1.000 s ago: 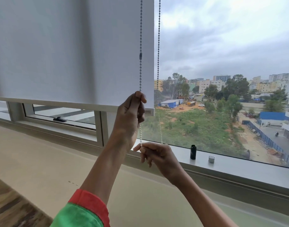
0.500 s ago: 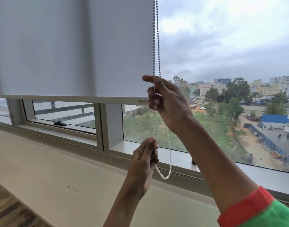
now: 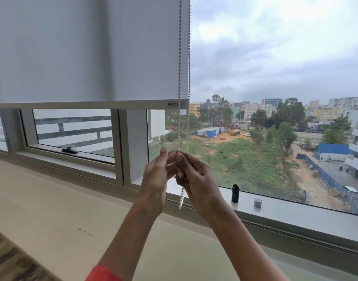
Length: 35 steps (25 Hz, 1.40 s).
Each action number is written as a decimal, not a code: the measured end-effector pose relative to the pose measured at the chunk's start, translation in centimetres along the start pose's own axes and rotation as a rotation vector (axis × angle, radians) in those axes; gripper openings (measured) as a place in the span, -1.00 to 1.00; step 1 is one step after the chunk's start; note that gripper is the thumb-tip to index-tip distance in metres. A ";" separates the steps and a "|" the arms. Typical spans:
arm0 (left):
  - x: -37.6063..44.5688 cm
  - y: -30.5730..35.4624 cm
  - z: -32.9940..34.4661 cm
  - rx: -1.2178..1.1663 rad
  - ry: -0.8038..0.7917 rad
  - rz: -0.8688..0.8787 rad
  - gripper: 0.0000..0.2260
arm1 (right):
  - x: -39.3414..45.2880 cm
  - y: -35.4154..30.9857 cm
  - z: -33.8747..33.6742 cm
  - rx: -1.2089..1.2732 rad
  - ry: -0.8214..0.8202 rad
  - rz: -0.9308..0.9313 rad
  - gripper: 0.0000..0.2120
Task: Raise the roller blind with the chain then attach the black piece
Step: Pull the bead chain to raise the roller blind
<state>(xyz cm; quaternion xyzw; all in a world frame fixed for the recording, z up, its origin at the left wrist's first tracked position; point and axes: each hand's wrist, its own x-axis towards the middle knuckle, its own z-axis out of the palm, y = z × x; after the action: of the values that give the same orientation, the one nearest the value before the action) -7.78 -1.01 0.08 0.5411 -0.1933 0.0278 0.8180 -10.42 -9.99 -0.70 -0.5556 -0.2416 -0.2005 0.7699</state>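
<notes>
The white roller blind [image 3: 88, 49] covers the upper left of the window, its bottom bar [image 3: 92, 104] level with mid-frame. A beaded chain [image 3: 179, 57] hangs down its right edge in two strands. My left hand [image 3: 156, 175] and my right hand [image 3: 196, 175] meet below the bar, fingers pinched together on the chain. The chain's bottom loop [image 3: 181, 197] dangles beneath them. A black cylindrical piece [image 3: 235, 193] stands upright on the sill to the right of my hands, apart from them.
A small grey cap [image 3: 257, 202] sits on the window sill [image 3: 295, 211] right of the black piece. A black window handle [image 3: 70, 150] lies on the lower left frame. A beige ledge [image 3: 52, 209] runs below the window.
The blind's bottom bar has risen. My right hand came down from high on the chain and my left hand rose, so both now meet on the chain.
</notes>
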 end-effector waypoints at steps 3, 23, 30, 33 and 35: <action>1.7 5.0 1.4 -0.021 -0.047 0.099 -0.63 | -1.8 1.7 -0.5 -0.079 0.006 0.046 -0.79; -3.2 3.4 3.9 -0.024 -0.226 0.195 -0.69 | 3.5 -6.1 -1.7 -0.038 -0.029 0.003 -0.55; -4.3 -1.0 2.5 -0.037 -0.236 0.106 -0.66 | 4.2 -9.1 1.5 -0.169 -0.090 -0.165 -0.74; -3.6 -2.2 2.3 -0.028 -0.225 0.103 -0.67 | 3.3 -7.0 1.9 -0.218 -0.011 -0.276 -0.80; -2.9 -2.7 1.6 0.016 -0.193 0.085 -0.68 | 2.7 -5.8 1.8 -0.252 0.008 -0.289 -0.81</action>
<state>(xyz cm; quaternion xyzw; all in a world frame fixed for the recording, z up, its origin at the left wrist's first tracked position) -10.27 -3.09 -2.75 0.5392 -0.2937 0.0118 0.7892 -11.83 -10.19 5.80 -0.6064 -0.2887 -0.3399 0.6584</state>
